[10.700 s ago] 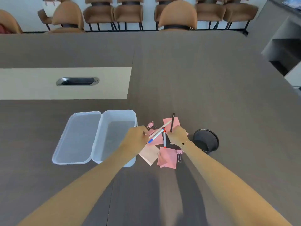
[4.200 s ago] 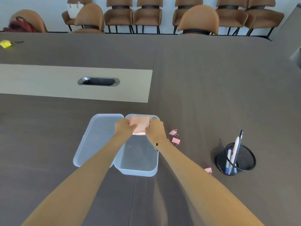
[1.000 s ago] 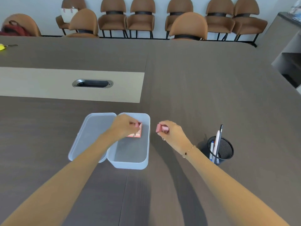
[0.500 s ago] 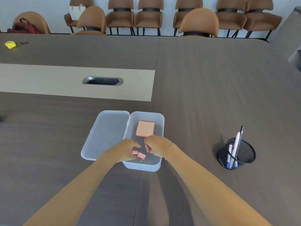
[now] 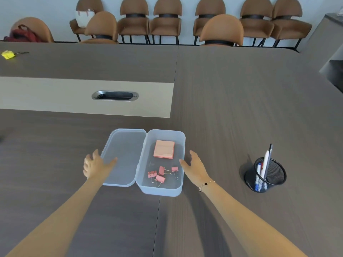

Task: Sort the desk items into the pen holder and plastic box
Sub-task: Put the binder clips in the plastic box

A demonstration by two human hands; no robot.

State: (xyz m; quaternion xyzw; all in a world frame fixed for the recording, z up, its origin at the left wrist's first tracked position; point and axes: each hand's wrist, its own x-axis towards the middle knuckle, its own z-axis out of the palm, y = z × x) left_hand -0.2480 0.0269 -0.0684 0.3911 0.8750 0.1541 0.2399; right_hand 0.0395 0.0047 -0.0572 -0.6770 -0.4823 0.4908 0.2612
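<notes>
Both hands withdrawn from the plastic box; contents deposited.

The left hand [image 5: 95, 165] and right hand [image 5: 194, 166], seen inside the plastic box [image 5: 181, 143] half a second earlier, are now spread open and empty at either side of it, the left thumb lying over the hinged lid [image 5: 123, 154]. Four pink binder clips [image 5: 160, 175] and the pink note pad [image 5: 164, 149] are observed lying released on the box floor. The pens [image 5: 265, 164] are noted standing in the mesh pen holder [image 5: 272, 179] to the right.

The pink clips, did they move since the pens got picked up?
Yes. The pink clips left the table beside the plastic box and now lie inside it, below the sticky notes.
</notes>
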